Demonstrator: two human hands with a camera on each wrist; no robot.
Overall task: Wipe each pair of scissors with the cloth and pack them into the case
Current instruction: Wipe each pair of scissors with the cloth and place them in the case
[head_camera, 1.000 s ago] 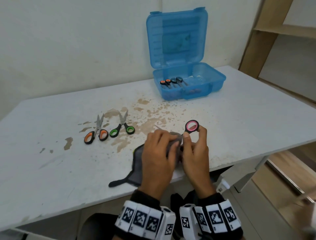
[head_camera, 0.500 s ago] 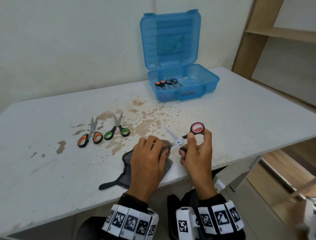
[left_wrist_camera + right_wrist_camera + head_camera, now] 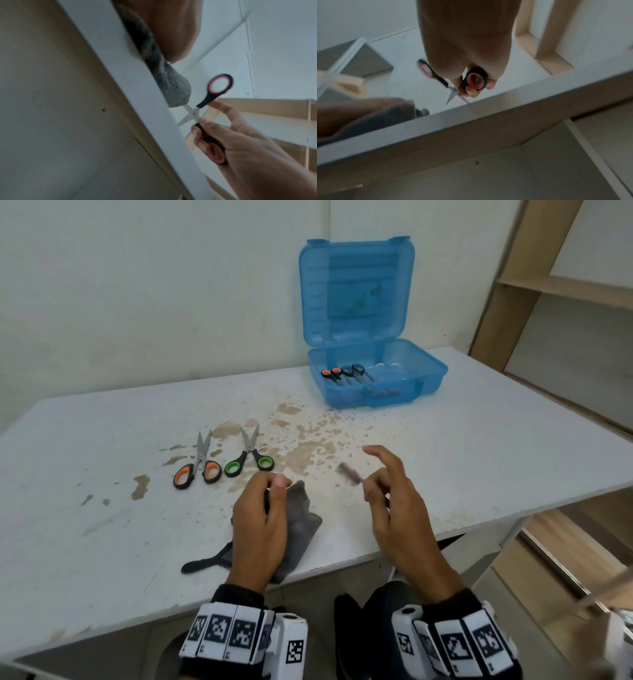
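My right hand (image 3: 383,484) grips the pink-handled scissors (image 3: 349,474), which blur in the head view. In the left wrist view the pink-handled scissors (image 3: 219,86) have their blades spread, with one loop free and the other inside the right hand (image 3: 240,142). Near the table's front edge my left hand (image 3: 270,508) holds the grey cloth (image 3: 301,529) down, fingers curled on it. The scissors and the cloth are apart. Orange-handled scissors (image 3: 197,463) and green-handled scissors (image 3: 250,457) lie side by side on the table. The blue case (image 3: 428,371) stands open at the back with scissors (image 3: 346,373) inside.
The white table (image 3: 479,457) has brown stains in its middle. Its front edge runs just under my wrists. A wooden shelf unit (image 3: 565,289) stands at the right, beyond the table's corner. The case lid (image 3: 356,289) leans upright against the wall.
My right hand has drawn the pink scissors out of the cloth and moved right, so the hands are now apart. The left hand stays on the cloth.
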